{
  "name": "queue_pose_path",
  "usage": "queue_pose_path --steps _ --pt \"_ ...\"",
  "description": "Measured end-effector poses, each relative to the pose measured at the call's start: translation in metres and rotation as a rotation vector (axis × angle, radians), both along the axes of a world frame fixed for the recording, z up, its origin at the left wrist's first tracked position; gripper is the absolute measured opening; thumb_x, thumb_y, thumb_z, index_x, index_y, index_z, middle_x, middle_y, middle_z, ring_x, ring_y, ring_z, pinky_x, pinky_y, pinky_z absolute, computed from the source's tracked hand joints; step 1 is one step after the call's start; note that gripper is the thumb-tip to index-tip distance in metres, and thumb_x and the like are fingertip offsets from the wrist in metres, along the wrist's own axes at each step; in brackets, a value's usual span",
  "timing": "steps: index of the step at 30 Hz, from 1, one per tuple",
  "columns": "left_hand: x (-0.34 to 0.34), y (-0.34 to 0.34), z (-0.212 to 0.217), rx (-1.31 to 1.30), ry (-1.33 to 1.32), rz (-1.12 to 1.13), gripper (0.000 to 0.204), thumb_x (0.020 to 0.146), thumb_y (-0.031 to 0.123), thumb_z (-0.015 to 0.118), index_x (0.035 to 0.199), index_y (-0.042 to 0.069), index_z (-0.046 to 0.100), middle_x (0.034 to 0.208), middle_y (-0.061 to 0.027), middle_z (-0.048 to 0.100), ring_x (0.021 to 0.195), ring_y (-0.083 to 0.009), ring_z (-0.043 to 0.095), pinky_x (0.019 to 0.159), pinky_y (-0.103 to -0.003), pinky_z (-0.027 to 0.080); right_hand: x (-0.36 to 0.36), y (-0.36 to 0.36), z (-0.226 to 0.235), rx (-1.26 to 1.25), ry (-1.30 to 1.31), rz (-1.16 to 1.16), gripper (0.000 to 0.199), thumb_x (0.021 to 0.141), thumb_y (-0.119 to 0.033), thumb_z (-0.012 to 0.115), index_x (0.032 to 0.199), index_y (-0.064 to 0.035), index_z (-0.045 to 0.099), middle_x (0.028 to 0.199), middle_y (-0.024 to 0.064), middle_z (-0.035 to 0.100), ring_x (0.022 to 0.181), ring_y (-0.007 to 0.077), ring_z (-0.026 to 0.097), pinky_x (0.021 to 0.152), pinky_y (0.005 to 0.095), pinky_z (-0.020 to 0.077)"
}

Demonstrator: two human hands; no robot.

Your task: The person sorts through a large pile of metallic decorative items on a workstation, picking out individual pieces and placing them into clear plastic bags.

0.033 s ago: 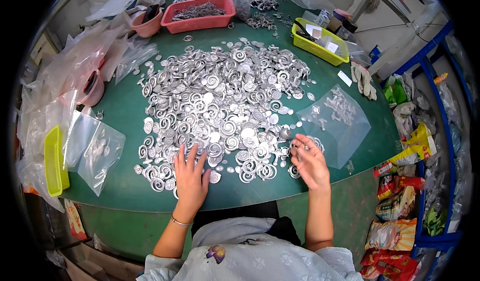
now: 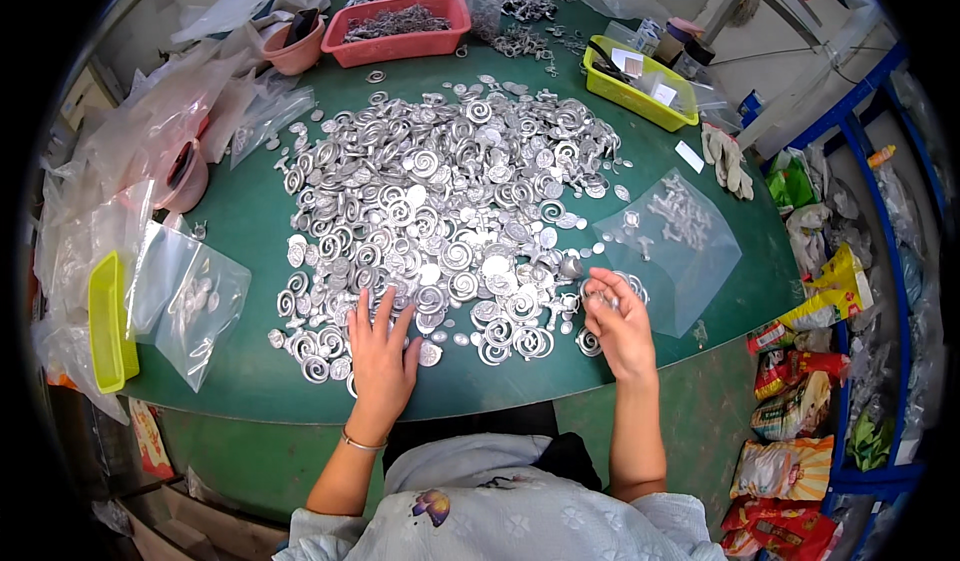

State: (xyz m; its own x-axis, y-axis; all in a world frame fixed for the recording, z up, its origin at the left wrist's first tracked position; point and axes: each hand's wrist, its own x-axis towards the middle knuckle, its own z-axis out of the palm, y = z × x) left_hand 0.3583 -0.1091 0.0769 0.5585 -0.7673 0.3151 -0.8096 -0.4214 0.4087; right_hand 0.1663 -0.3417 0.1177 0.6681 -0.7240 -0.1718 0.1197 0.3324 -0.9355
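Found spread across the middle of the green table (image 2: 260,231): one broad heap of silver pieces (image 2: 450,191), mostly flat spirals and small ovals. Noted at its near edge, toward the left: left hand (image 2: 384,366), palm down, fingers extended and parted, fingertips on the heap; bracelet (image 2: 364,445) at the wrist. Could not tell of anything under the palm. Noted at the near right corner: right hand (image 2: 622,326), half closed, fingers curled toward the thumb, among spiral pieces just beside the heap. Could not make out for certain any piece in its grip. Listed farther right: clear bag (image 2: 705,286), with small silver parts in or on it, uncertain which; pale gloves (image 2: 727,161) beyond. Listed at the far side: pink tray (image 2: 400,53), filled with metal parts; yellow-green tray (image 2: 640,107), holding odds and ends.
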Motion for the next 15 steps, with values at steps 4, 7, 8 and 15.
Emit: queue_pose_path --steps 4,7,8,15 --pt "0.000 0.000 0.000 -0.013 -0.005 0.000 0.043 0.078 0.010 0.066 0.120 0.008 0.057 0.138 -0.0146 0.041 0.132 -0.0442 0.028 0.105 -0.060 0.024 0.007 0.015 -0.004 -1.064 0.669 0.001 0.027 0.071 -0.012 0.076 0.093 -0.0023 0.065 0.094 0.0093 0.051 0.075 0.0271 0.057 0.065 0.0362 0.0456" --pt "0.000 0.001 0.000 -0.004 -0.005 0.001 0.042 0.078 0.010 0.066 0.120 0.007 0.057 0.138 -0.0146 0.041 0.132 -0.0442 0.028 0.105 -0.059 0.024 0.014 0.025 -0.013 -1.106 0.765 -0.004 0.028 0.071 -0.014 0.076 0.093 -0.0027 0.065 0.096 0.0088 0.050 0.076 0.0279 0.058 0.065 0.0377 0.0464" --pt "0.000 0.001 -0.001 -0.006 -0.005 0.002 0.043 0.078 0.010 0.066 0.120 0.007 0.057 0.138 -0.0146 0.041 0.132 -0.0442 0.028 0.105 -0.059 0.024 0.015 0.023 -0.014 -1.078 0.730 0.012 0.026 0.070 -0.012 0.077 0.091 -0.0020 0.064 0.094 0.0079 0.050 0.073 0.0242 0.056 0.063 0.0349 0.0452" --pt "0.001 0.001 0.001 -0.002 0.004 0.004 0.042 0.078 0.009 0.066 0.119 0.007 0.057 0.139 -0.0139 0.041 0.133 -0.0430 0.027 0.107 -0.057 0.022 0.005 -0.006 -0.030 -0.150 0.081 0.112 0.023 0.080 -0.004 0.066 0.102 -0.0037 0.058 0.094 0.0074 0.059 0.073 0.0142 0.055 0.054 0.0283 0.0412"
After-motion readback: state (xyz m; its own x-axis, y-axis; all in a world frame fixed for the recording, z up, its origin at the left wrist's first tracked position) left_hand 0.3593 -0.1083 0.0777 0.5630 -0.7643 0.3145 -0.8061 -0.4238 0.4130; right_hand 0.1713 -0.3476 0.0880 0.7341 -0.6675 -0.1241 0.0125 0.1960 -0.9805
